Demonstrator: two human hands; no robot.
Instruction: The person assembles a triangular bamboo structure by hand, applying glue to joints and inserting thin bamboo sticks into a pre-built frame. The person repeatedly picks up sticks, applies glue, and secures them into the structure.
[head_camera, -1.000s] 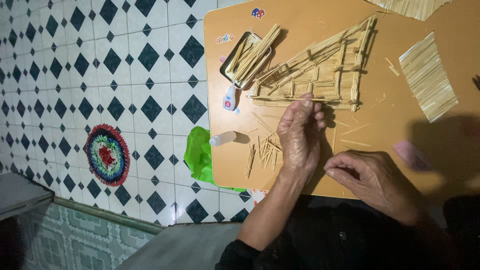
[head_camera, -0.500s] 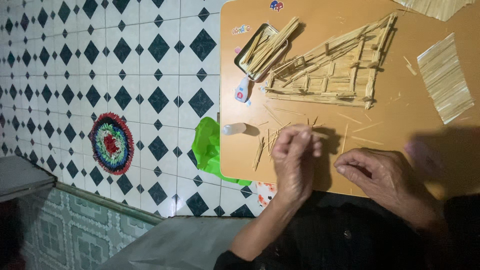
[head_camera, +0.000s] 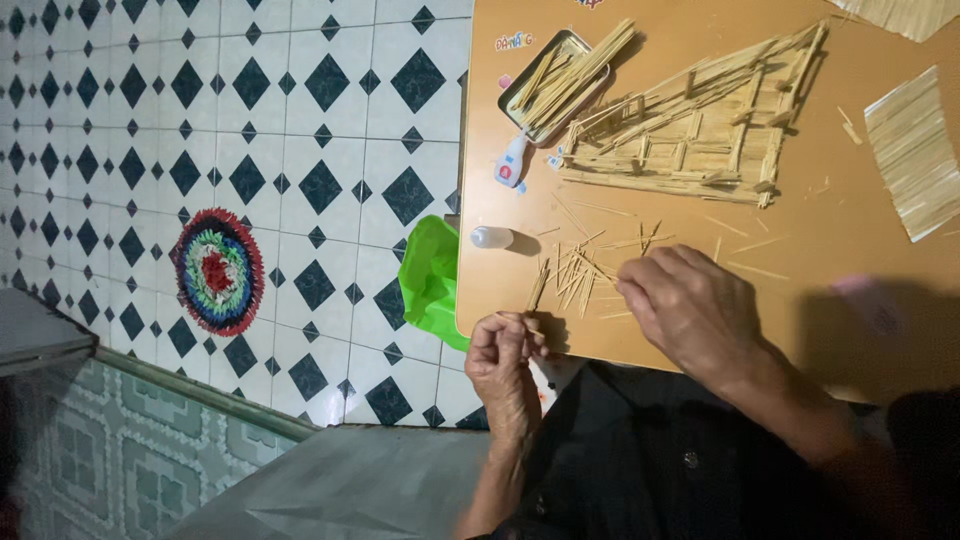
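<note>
Floor (head_camera: 300, 130) at far left: white tile with black diamonds, a round woven mat (head_camera: 217, 271) on it, a green bag (head_camera: 432, 280) hanging against the table edge.

Table (head_camera: 820, 250): orange-brown board, holding all the rest.

Left hand (head_camera: 505, 365): at the near edge, your fingers curled tight, seemingly pinching a thin stick (head_camera: 520, 318) at the tips; what lies inside the fist cannot be told.

Loose sticks (head_camera: 575, 275): a scatter just beyond your left hand and just left of your right fingertips. Most lie with the long axis running away from you, a few slantwise. The right hand is nearer to them, fingertips at the edge of the scatter.

Small white bottle (head_camera: 492, 237): on its side near the table's left edge. A glue tube (head_camera: 511, 163) with a blue label lies further off.

Tin (head_camera: 548, 88): a shallow oblong tray, holding a bundle of long sticks that overhang its far end.

Frame (head_camera: 700, 135): a stick-built model, flat on the table, beside the tin.

Right hand (head_camera: 690, 310): palm down, your fingers loosely bent and close together, tips on the table; nothing visibly held.

Stick panel (head_camera: 912, 150): a flat mat of joined sticks, well apart at the right.
</note>
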